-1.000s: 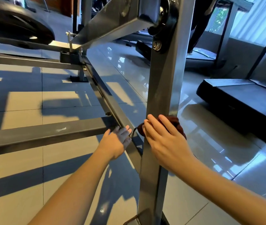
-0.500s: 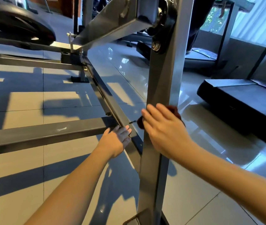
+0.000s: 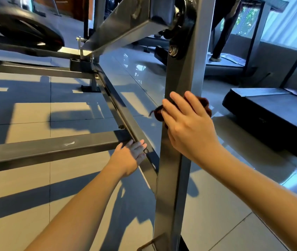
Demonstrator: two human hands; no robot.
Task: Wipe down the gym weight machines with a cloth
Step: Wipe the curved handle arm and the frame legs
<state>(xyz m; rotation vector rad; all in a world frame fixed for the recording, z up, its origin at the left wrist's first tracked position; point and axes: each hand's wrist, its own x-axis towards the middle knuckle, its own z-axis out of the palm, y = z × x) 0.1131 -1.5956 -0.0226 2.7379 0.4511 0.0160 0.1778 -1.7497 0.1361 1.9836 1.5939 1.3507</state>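
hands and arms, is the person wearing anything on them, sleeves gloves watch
Nothing worn shows. The left hand and right hand have no gloves, and no rings or watch are visible. Both forearms are uncovered down to the frame edge, with no sleeves in view.

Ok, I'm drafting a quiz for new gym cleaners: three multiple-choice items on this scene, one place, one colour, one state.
1. The dark red crumpled cloth is: A on the tiled floor; B against the grey upright steel post; C on a treadmill.
2. The round weight plate is: A black; B yellow; C white.
3. The right hand: A hangs empty; B presses the cloth; C grips a bottle.
B, it is pinned to the post; A, the plate is black; B, its fingers lie over the cloth.
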